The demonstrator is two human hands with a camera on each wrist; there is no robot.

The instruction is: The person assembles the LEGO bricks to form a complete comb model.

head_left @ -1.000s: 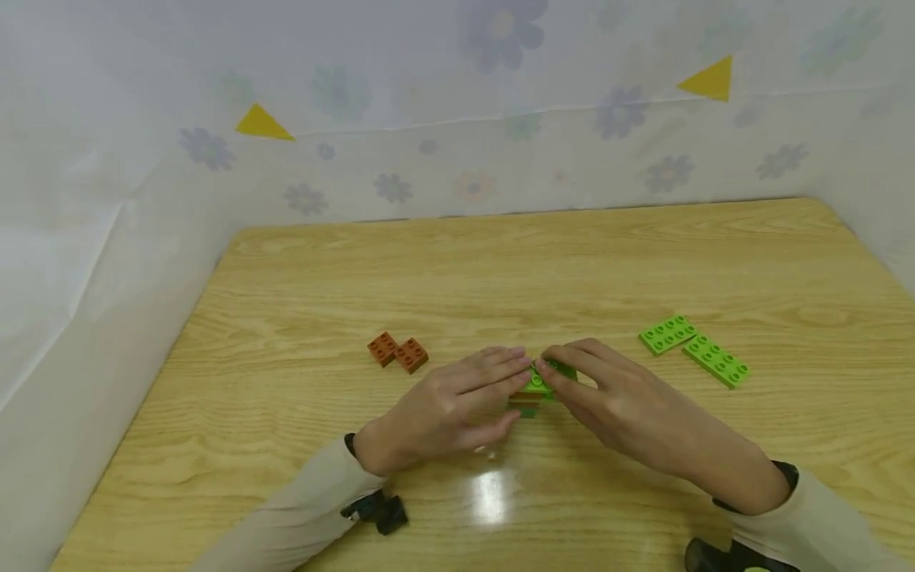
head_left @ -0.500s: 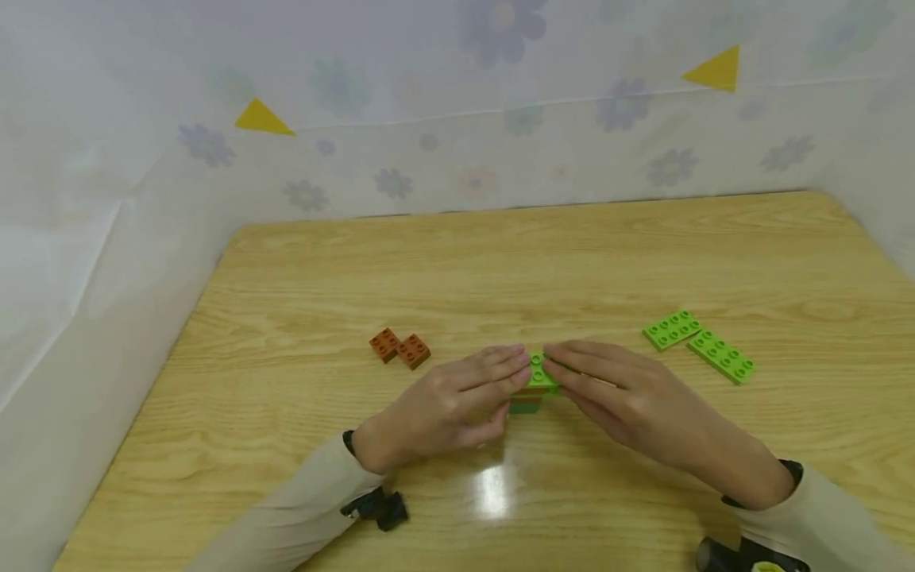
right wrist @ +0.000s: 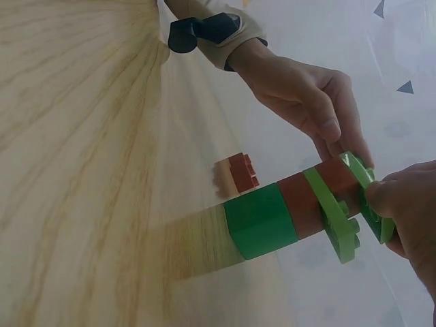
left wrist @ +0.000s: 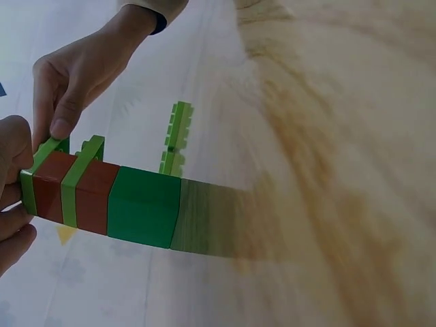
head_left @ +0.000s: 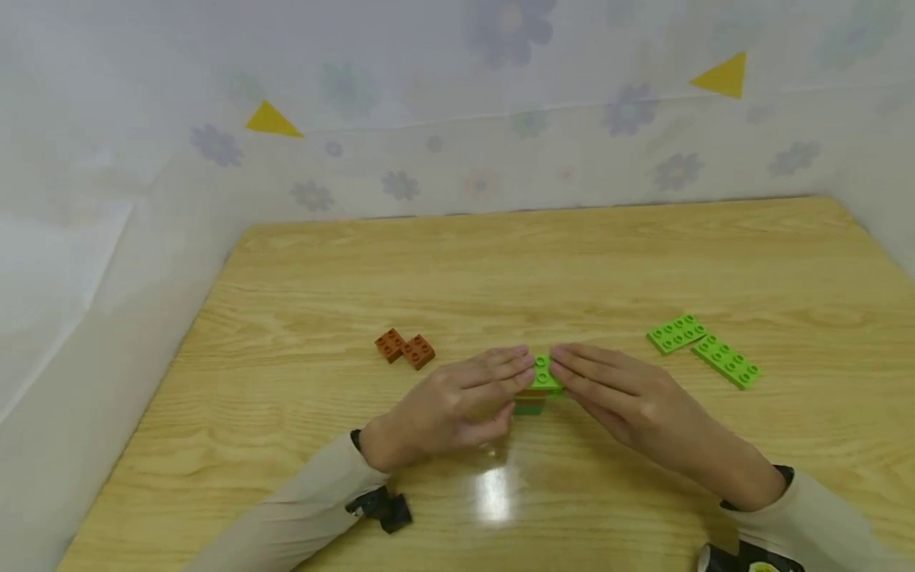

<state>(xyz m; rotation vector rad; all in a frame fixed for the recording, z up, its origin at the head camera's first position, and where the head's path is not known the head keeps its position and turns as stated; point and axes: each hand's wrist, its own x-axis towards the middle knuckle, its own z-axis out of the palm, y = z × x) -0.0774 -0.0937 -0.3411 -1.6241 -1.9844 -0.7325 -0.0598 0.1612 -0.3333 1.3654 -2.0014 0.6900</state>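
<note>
A small tower of toy building bricks (left wrist: 92,194) stands on the table between both hands. Its base is a dark green brick (right wrist: 262,221), with two brown bricks and two light green plates alternating above. The lower light green plate (right wrist: 332,216) juts out toward the right-hand side. My left hand (head_left: 465,397) rests straight fingertips on the top light green plate (head_left: 541,372), its thumb apart from the tower in the right wrist view. My right hand (head_left: 636,397) presses the same plate with straight fingers; its thumb lies at the plate's edge. Only two columns of studs show between the fingertips.
Two brown bricks (head_left: 404,349) lie corner to corner left of the tower. To the right, two light green plates (head_left: 703,349) meet end to end. A white flowered cloth (head_left: 457,111) with yellow triangles hangs behind the wooden table (head_left: 457,278).
My right fingers have straightened and shifted slightly right on the top plate, uncovering more of its studs. My left hand stays on the plate. The head view has drifted slightly.
</note>
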